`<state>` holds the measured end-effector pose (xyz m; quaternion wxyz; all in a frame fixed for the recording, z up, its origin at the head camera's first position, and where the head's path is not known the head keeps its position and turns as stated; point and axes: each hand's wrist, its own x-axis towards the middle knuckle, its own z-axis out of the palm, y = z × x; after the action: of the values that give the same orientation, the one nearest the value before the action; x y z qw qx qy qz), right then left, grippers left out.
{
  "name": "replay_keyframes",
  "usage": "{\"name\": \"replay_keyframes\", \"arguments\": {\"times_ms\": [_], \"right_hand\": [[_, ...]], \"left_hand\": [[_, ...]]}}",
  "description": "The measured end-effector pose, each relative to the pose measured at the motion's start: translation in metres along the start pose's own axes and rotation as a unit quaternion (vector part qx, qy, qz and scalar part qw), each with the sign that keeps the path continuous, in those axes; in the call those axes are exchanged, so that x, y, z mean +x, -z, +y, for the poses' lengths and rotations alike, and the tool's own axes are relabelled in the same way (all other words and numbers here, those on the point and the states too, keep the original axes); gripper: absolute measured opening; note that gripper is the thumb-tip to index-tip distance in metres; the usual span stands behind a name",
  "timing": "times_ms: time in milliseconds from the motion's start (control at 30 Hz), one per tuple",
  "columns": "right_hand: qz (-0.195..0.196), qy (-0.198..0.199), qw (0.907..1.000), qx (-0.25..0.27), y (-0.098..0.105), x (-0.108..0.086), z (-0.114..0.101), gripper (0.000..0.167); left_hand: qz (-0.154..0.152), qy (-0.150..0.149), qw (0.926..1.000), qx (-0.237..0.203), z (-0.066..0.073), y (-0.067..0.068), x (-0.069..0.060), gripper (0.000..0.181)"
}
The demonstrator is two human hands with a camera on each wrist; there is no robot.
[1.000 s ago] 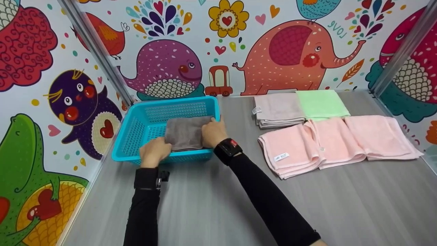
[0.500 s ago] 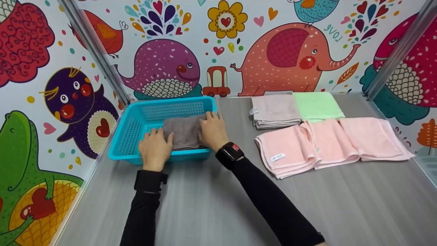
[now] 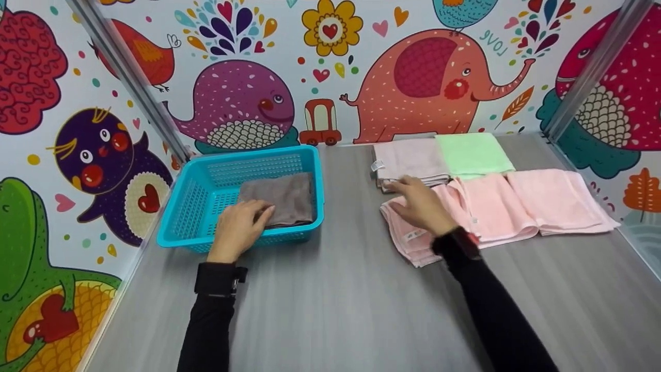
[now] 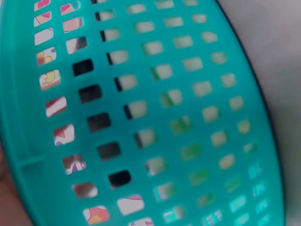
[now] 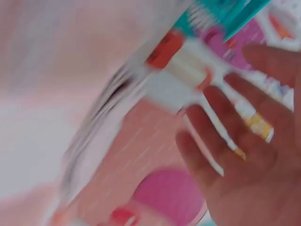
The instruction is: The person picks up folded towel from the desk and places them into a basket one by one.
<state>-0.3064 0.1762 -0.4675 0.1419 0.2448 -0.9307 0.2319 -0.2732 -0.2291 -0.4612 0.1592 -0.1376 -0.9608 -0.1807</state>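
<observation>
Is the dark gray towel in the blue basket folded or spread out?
Folded: the dark gray towel lies as a compact rectangle, covering only part of the floor of the blue basket.

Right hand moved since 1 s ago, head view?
Yes: the right hand went right, off the basket, from below the printed car to below the printed elephant.

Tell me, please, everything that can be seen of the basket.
The basket is turquoise, rectangular and plastic-looking, with a smooth rim and many small holes in its sides and bottom. It stands upright on the left of the grey table, near the back wall. A folded grey cloth lies in its right part. The left hand is over the front rim; whether they touch is unclear.
</observation>
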Motion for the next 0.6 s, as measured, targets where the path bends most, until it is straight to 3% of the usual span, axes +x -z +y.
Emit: {"name": "replay_keyframes", "arguments": {"times_ms": [167,300,600], "right_hand": [[-0.106,0.012,0.9942,-0.012,0.013,-0.043,0.046,0.044],[-0.180,0.000,0.9836,-0.003,0.018,-0.056,0.056,0.054],[-0.176,-0.012,0.9813,-0.077,0.010,-0.055,0.042,0.057]], "left_hand": [[-0.040,-0.008,0.9991,0.011,0.007,-0.001,-0.006,0.037],[-0.069,-0.005,0.9971,0.031,0.010,-0.005,-0.010,0.044],[-0.073,-0.013,0.9964,0.040,0.014,-0.010,-0.004,0.044]]}}
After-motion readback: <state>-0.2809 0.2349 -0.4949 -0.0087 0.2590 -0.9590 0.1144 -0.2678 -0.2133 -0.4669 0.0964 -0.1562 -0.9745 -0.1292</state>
